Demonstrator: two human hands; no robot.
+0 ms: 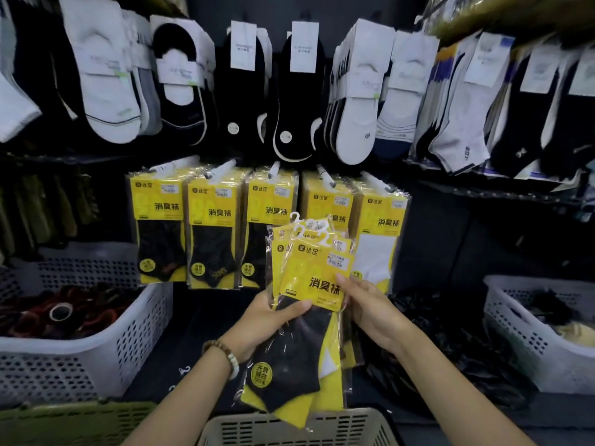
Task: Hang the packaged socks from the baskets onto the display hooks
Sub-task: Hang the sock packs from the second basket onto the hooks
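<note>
I hold a fanned bundle of yellow sock packs [314,278] with black socks inside and small white plastic hangers at the top. My left hand [267,320] grips the bundle from the left, thumb across the front. My right hand [370,310] grips its right edge. The bundle is in front of a row of display hooks [275,170], where the same yellow packs [212,233] hang in several columns. A beige basket [299,428] sits just below my arms.
White and black loose socks [299,94] on cards hang on the upper row. A white basket [96,342] with dark items stands at the left, another white basket [528,336] at the right. A green basket [74,423] is at the bottom left. Black plastic bags [450,349] lie right of centre.
</note>
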